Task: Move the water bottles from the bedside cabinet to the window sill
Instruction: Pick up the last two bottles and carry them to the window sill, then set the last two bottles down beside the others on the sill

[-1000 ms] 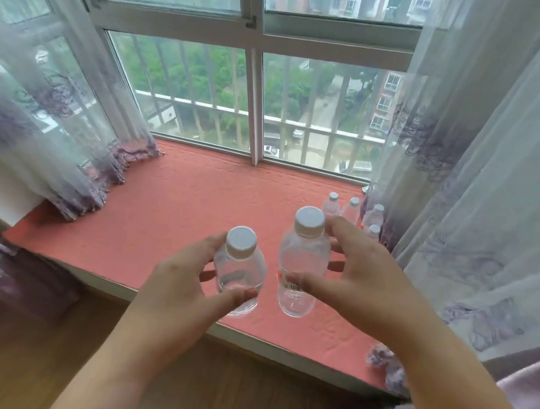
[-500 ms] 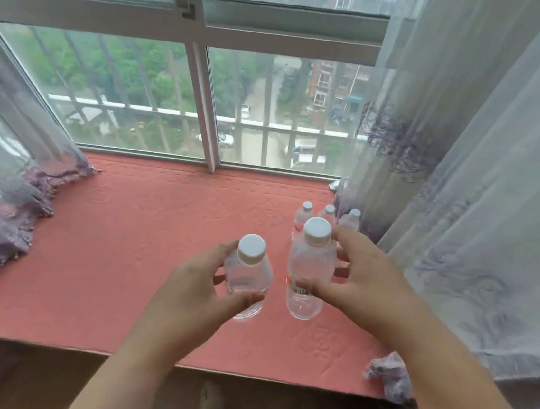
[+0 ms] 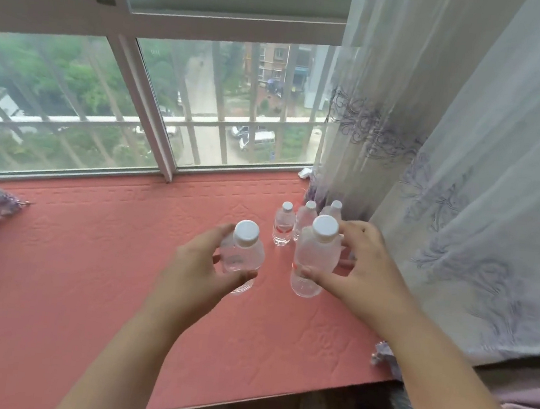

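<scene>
Single head-worn wide-angle view, looking forward and down, close over window sill [image 3: 86,267]

Both bare arms are stretched forward from the bottom of the view, and the two hands are held side by side, near each other but apart. The left hand [image 3: 202,265] is curled, with its thumb at the near side and its fingers at the far side, so that a grip is made on a small bottle [image 3: 242,256]. The right hand [image 3: 360,271] is curled the same way, and a second bottle [image 3: 314,258] is held upright in its grip.
</scene>
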